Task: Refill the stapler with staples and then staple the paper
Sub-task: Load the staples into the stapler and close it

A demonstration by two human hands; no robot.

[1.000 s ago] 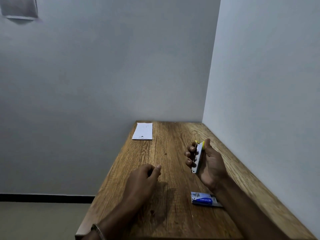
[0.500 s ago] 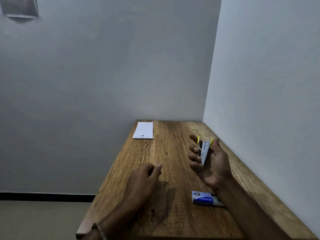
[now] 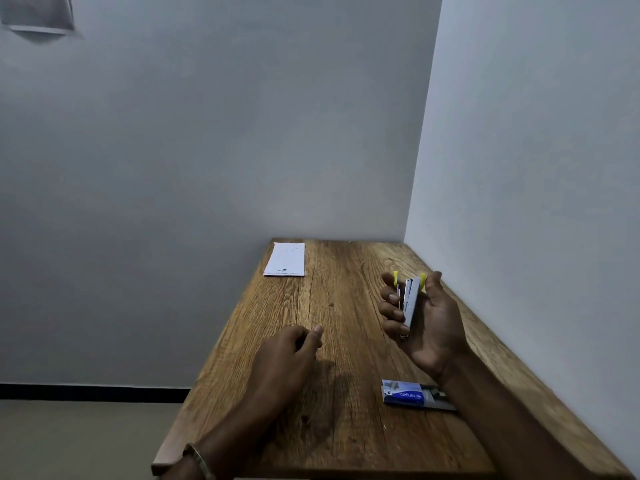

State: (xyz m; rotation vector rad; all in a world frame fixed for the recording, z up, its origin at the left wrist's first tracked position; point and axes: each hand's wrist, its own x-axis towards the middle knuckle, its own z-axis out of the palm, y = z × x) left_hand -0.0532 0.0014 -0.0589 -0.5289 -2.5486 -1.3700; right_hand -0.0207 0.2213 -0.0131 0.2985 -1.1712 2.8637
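Bare room: wooden table point(image 3: 346, 341), plain walls point(image 3: 207, 150)

Dim, flat, bluish light on grey walls point(image 3: 207, 168); soft shadow under left hand point(image 3: 287, 355) on table point(image 3: 346, 427); slight wide-angle bending at edges; mild overall softness.

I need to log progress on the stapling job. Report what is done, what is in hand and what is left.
Done: the stapler is off the table, opened up in the right hand. In hand: that grip only; the left hand rests loosely curled and holds nothing visible. Left: staples from the staple box are not visibly loaded, and the paper lies untouched at the far edge.
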